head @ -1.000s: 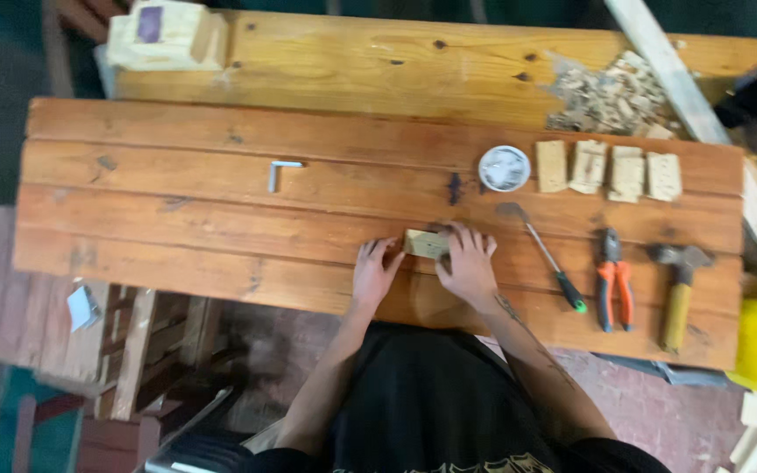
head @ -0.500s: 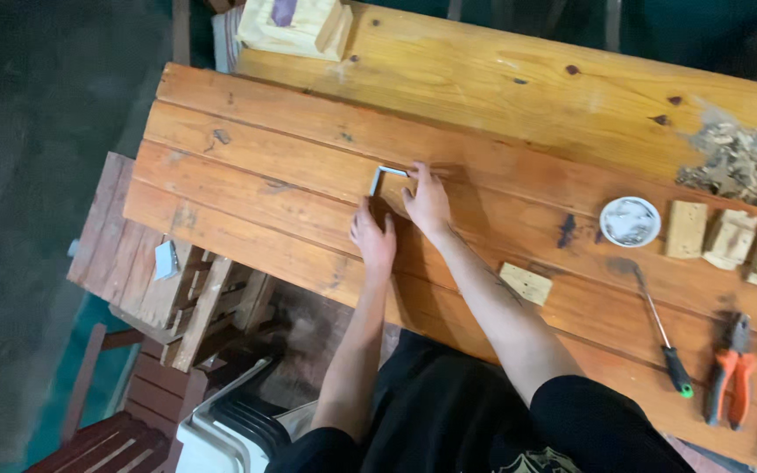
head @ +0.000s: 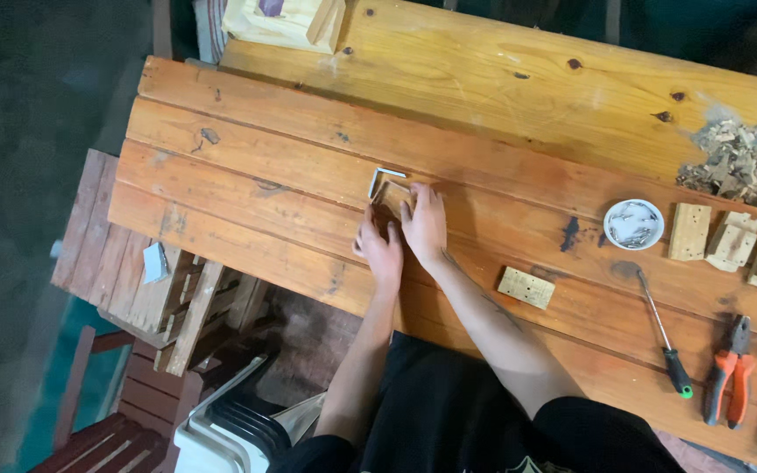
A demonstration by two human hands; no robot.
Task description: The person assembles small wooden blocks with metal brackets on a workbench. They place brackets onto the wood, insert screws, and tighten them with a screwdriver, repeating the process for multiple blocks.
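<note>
Pressing one small wood block [head: 392,196] flat beside one metal bracket [head: 385,178]: left hand [head: 382,251] and right hand [head: 425,223], fingers extended. Right of block: one white dish [head: 633,224] holding screws.

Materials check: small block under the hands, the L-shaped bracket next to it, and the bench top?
Small block: looks like bare wood, tan with grain, unvarnished. L-shaped bracket: probably metal, thin with a pale silvery sheen; plastic not ruled out. Bench top: wooden planks, orange-stained, knots and grain visible, scuffed dark in spots.

Both arms reach forward, left hand [head: 380,251] and right hand [head: 425,223] side by side, palms down.
</note>
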